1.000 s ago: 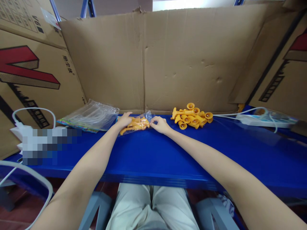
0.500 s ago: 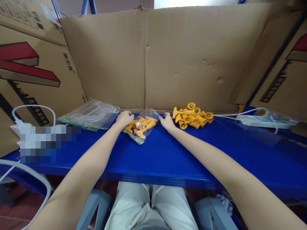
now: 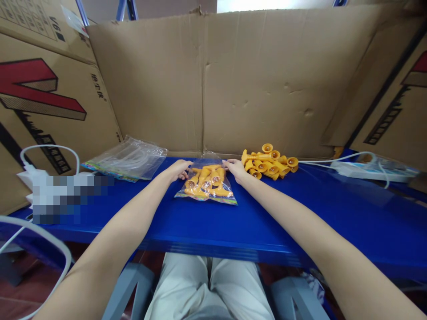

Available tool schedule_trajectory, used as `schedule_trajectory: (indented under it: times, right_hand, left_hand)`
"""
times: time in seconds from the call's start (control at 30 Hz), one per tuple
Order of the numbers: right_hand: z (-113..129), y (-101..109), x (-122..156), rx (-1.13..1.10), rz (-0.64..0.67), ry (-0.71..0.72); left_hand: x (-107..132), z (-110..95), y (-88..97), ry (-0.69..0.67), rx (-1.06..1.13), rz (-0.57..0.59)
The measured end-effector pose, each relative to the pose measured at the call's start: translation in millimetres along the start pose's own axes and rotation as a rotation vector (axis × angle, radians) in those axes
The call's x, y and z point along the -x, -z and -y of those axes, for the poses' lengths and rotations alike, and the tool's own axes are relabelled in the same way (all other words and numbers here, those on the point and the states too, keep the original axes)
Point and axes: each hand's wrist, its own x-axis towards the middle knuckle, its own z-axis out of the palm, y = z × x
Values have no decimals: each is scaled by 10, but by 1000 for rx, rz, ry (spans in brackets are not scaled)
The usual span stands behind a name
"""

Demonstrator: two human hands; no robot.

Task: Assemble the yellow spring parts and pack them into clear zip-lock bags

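A clear plastic bag (image 3: 210, 180) with a colourful printed strip lies on the blue table, its printed edge toward me. Through its film show several yellow plastic pieces with flared cup ends. My left hand (image 3: 180, 170) pinches the bag's far left corner, fingers bent. At the far right corner, my right hand (image 3: 234, 168) holds the film between thumb and fingers. Just beyond that hand sits a pile of similar loose yellow pieces (image 3: 270, 164), some with T-shaped ends and cups facing me.
Flat clear bags (image 3: 133, 158) are stacked at left. White chargers with cables (image 3: 36, 178) stand at the left edge, partly blurred out. A white power strip (image 3: 370, 171) lies at right. Cardboard (image 3: 260, 84) walls the back of the blue table (image 3: 213, 226).
The filled bag has turned and spread out, its printed edge now running across in front of me. My right hand has come to its far right corner.
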Motion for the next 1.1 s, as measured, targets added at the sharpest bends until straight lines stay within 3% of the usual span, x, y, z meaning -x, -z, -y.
schedule_trajectory:
  times: [0.17, 0.3, 0.43, 0.57, 0.83, 1.1]
  right_hand:
    - [14, 21, 27, 51, 150, 51]
    - [1, 14, 11, 115, 125, 57]
    - [-40, 4, -45, 134, 50, 63]
    - [-63, 10, -73, 41, 125, 32]
    - [-33, 37, -42, -49, 249, 4]
    - [26, 81, -1, -106, 304, -33]
  left_hand:
    - [-74, 84, -18, -33, 3, 6]
    - [-92, 91, -18, -90, -25, -52]
    - [-103, 61, -37, -96, 257, -85]
    - [-90, 36, -47, -55, 492, -19]
    - [-135, 132, 115, -95, 277, 44]
    - [-130, 167, 272, -137, 260, 91]
